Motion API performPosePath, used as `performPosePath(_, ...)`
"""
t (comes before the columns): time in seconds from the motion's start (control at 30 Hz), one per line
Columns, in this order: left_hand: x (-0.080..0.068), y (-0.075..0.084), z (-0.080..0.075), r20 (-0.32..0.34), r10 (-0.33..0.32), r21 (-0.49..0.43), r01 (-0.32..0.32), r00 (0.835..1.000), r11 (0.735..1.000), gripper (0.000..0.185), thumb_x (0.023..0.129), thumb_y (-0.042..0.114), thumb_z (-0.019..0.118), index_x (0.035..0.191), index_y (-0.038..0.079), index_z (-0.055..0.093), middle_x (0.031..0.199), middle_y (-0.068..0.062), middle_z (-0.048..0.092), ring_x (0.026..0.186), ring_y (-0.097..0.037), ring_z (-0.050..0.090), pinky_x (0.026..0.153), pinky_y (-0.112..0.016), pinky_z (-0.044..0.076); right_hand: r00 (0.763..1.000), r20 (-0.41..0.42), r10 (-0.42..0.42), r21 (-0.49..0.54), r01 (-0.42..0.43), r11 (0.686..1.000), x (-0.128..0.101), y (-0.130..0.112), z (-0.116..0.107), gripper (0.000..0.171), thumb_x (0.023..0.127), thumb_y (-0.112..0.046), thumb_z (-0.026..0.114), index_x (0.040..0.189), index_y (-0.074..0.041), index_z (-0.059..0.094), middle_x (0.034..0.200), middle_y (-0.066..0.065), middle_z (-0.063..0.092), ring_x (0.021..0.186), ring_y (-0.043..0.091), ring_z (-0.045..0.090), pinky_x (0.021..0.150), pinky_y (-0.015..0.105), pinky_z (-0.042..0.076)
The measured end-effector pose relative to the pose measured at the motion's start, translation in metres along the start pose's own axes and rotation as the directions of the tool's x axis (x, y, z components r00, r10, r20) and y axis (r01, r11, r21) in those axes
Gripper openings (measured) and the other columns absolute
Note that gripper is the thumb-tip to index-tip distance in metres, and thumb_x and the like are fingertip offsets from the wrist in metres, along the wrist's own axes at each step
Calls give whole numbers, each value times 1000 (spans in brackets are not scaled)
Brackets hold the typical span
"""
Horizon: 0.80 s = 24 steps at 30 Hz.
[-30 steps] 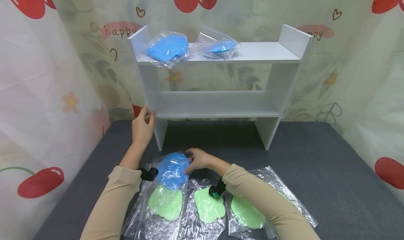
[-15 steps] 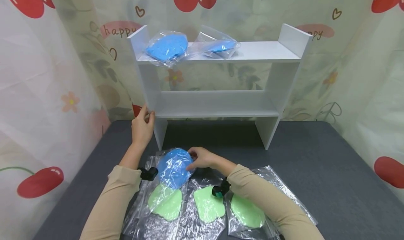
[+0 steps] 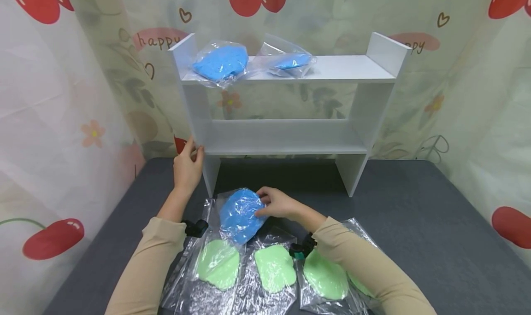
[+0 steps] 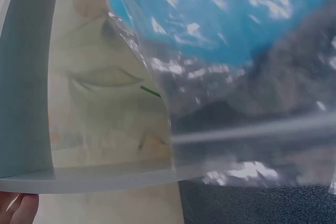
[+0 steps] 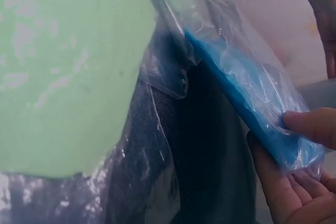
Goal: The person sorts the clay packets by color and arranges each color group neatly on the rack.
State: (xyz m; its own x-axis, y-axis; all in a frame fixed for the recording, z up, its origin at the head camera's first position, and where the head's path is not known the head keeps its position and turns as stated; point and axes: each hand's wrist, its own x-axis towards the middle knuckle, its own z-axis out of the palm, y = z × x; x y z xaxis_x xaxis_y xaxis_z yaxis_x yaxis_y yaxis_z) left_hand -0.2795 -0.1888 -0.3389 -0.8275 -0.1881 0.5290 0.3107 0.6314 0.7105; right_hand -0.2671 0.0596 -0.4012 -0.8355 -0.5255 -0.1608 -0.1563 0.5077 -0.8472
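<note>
While the right hand (image 3: 279,203) is pinching the blue bag (image 3: 240,215) by its edge, lifted off the tabletop (image 3: 415,223), slippery plastic could be sliding from those fingers; the left hand (image 3: 187,166) is gripping the shelf (image 3: 282,137).

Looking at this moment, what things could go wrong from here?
1. The right hand pinches only one edge of the bagged blue pad, so the slippery plastic could slip from the fingers.
2. The bag hangs just above the green pad bags on the table, so its trailing plastic could drag them.
3. The left hand grips the white shelf at one side post; a hard bump could perhaps tip it.
</note>
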Motion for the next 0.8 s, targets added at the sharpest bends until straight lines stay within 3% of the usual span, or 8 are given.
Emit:
performPosePath(0.23, 0, 0, 0, 0, 1, -2, -1, 1000, 1000, 46, 98, 20, 48, 143, 21, 40, 123, -18, 62, 98, -37, 66, 74, -49, 54, 999, -19, -35, 72, 36, 997, -12, 0, -11, 51, 82, -11, 69, 128, -6, 46, 136, 21, 49, 129, 36, 45, 92, 42, 51)
performPosePath(0.4, 0, 0, 0, -1, -11, 8, 11, 1000, 1000, 46, 98, 21, 48, 143, 21, 41, 123, -18, 62, 98, -37, 66, 74, -49, 54, 997, -9, -72, 137, 73, 988, -21, 0, -18, 63, 85, -10, 66, 139, -18, 36, 135, 21, 48, 120, 31, 53, 88, 40, 52)
performPosePath(0.57, 1, -2, 1, -9, -6, 18, 7, 1000, 1000, 43, 97, 21, 48, 140, 19, 44, 123, -17, 62, 98, -36, 67, 74, -49, 54, 988, 6, -156, 167, 153, 974, -28, 2, -23, 66, 88, -6, 62, 145, -23, 33, 116, 18, 59, 85, 16, 63, 77, 37, 53)
performPosePath(0.67, 1, -2, 2, -15, 5, 24, -5, 1000, 1000, 42, 97, 21, 49, 139, 18, 45, 123, -17, 62, 97, -36, 67, 74, -49, 54, 983, -5, -183, 150, 182, 972, -32, 2, -26, 53, 89, -7, 61, 138, -19, 45, 92, 10, 58, 69, 10, 52, 68, 32, 49)
performPosePath(0.8, 0, -2, 2, -20, 23, 33, -22, 1000, 999, 42, 97, 19, 48, 139, 16, 45, 123, -19, 61, 96, -37, 67, 73, -50, 54, 984, -28, -177, 122, 179, 976, -38, 0, -29, 43, 89, -10, 61, 131, -18, 54, 71, 4, 42, 61, 14, 35, 62, 29, 41)
